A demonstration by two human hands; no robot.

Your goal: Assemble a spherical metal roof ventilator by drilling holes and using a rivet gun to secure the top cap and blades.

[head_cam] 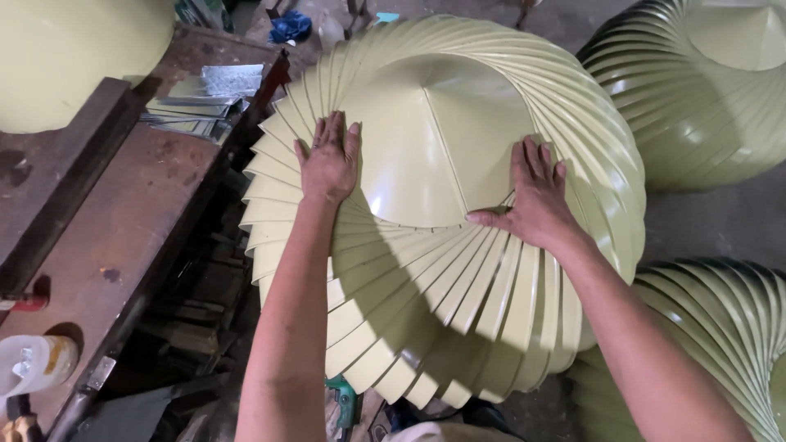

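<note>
A large pale green metal ventilator head (426,278) with many curved overlapping vanes fills the middle of the view. A shallow cone-shaped cap (434,131) sits on its top. My left hand (329,160) lies flat, fingers together, on the vanes at the cap's left rim. My right hand (536,196) rests flat on the cap's right side, thumb along the cap's lower rim. Both hands press on the piece; neither wraps around anything.
A rusty metal workbench (123,213) stands at the left, with a stack of cut sheet-metal strips (201,102) on it. A white plastic container (33,364) sits at its near end. Two more green ventilator heads (696,90) (729,327) stand at the right. A green-painted dome (57,57) is at top left.
</note>
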